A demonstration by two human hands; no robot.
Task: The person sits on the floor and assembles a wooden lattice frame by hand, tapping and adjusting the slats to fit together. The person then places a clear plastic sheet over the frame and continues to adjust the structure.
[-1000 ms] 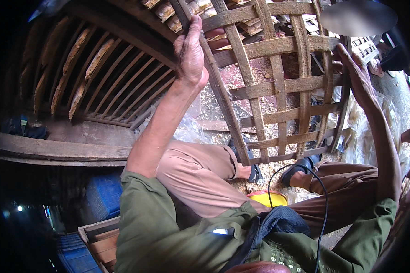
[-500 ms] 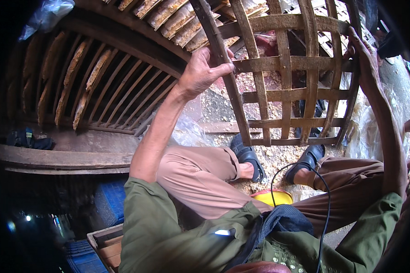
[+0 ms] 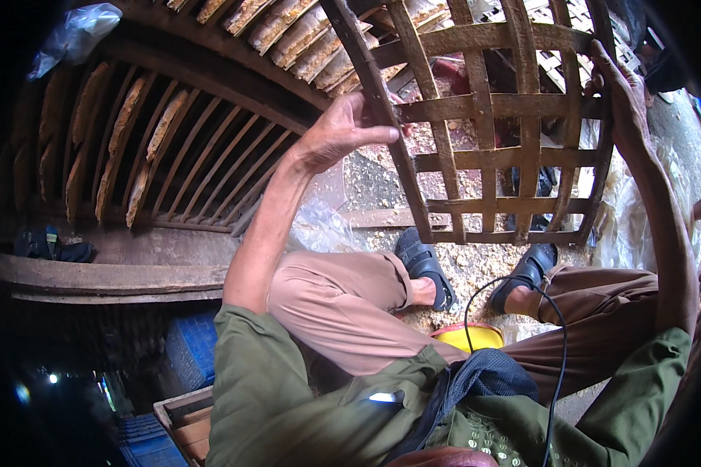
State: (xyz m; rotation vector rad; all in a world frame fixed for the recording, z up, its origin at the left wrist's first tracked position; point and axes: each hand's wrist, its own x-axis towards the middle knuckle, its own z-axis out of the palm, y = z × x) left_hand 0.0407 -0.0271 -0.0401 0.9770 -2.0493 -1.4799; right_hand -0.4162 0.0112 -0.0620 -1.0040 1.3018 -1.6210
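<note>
A woven bamboo lattice tray point(image 3: 529, 117) hangs in front of me over the floor, held up by its two long sides. My left hand point(image 3: 336, 134) is closed on its left edge bar, with the thumb on the near side and the fingers partly hidden behind. On the opposite edge bar, my right hand point(image 3: 625, 97) grips with fingers stretched along the side. The open squares of the lattice show no load on it, and its top end runs out of view.
At the left stands a wooden slatted rack point(image 3: 202, 156), with slabs of crusted yellowish-white material point(image 3: 296, 39) above. A yellow container point(image 3: 469, 335) sits between my legs. Clear plastic sheeting point(image 3: 635, 218) lies at the right. Crumbs cover the floor, and a black cable point(image 3: 562, 342) loops before me.
My left hand has shifted slightly down along the edge bar. The tray's near end has risen a little in view, while both hands keep hold of it.
</note>
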